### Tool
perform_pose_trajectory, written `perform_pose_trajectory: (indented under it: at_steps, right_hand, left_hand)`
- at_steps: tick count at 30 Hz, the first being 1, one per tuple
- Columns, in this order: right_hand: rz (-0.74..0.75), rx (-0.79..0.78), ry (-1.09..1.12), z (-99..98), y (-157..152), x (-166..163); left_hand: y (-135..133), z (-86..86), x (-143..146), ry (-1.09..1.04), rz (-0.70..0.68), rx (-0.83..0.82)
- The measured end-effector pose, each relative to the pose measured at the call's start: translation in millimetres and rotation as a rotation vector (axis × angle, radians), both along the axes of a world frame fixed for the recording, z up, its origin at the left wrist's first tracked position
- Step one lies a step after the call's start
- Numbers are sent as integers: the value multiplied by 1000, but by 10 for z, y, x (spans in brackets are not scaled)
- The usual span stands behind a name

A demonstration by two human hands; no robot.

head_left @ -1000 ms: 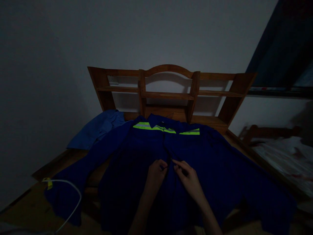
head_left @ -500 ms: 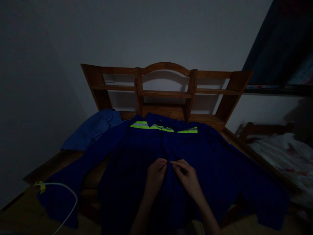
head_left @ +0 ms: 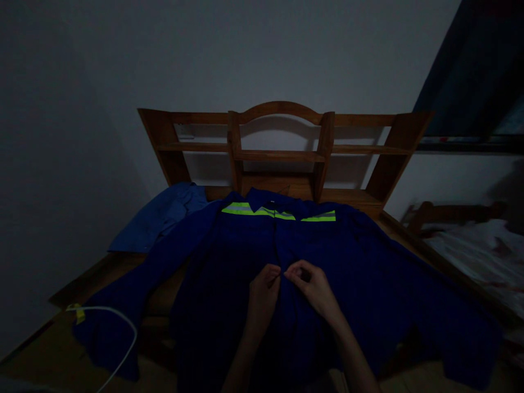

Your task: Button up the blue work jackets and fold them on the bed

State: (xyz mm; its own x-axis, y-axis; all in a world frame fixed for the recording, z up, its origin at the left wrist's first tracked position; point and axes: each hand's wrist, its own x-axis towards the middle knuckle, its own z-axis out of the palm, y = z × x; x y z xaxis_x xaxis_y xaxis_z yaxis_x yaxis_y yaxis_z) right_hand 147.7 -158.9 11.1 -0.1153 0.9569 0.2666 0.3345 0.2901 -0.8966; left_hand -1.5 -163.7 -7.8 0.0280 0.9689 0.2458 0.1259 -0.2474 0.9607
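A dark blue work jacket (head_left: 237, 256) with yellow-green reflective strips (head_left: 318, 216) across the chest lies spread on the wooden desk, collar away from me and sleeves out to both sides. At the middle of its front opening, my left hand (head_left: 265, 284) pinches the left edge of the placket. Close beside it, my right hand (head_left: 309, 281) has thumb and forefinger pressed together at the other edge. The fingertips of both hands nearly meet. Any button or fastener between them is too dark and small to make out.
Behind the jacket stands a wooden shelf unit (head_left: 282, 155) against the wall. A lighter blue garment (head_left: 161, 215) lies at the desk's left. A white cable (head_left: 123, 315) curves over the left sleeve. At right are a white plastic-like sheet (head_left: 483, 256) and a dark curtain (head_left: 454, 71).
The view has shifted slightly, so most things sit a little further right. My right hand's fingers have curled and lifted slightly; my left hand keeps its pinch at the placket.
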Motion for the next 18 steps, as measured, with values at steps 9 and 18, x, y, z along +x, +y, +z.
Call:
perform_pose_trajectory:
  at_steps: [9, 18]
  right_hand:
    - [36, -84, 92, -48, 11, 14]
    - [25, -96, 75, -48, -10, 5]
  left_hand:
    - [33, 17, -41, -30, -22, -43]
    - [-32, 135, -26, -51, 36, -116]
